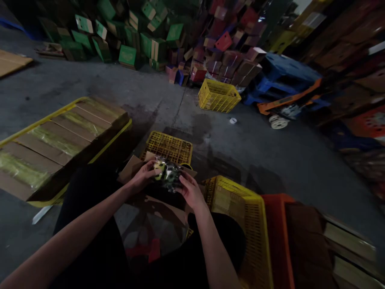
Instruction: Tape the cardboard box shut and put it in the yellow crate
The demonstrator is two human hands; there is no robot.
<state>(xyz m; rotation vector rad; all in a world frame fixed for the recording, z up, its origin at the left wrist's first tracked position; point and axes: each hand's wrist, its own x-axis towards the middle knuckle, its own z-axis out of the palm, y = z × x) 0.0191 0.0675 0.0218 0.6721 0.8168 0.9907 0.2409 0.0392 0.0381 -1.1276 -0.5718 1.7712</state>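
My left hand (143,175) and my right hand (189,190) are both closed on a clear plastic-wrapped packet (168,174) with yellow-green contents, held over an open cardboard box (132,166). The left hand grips its left end, the right hand its right end. A yellow crate (168,146) sits on the floor just beyond the packet. What is inside the packet is too dark to name.
A yellow crate (237,216) and an orange crate (278,233) stand at my right. A pallet of flat cardboard (57,140) lies at left. Farther off are a yellow basket (218,96), a blue pallet jack (282,86) and heaps of green boxes (126,36) and red boxes (228,44).
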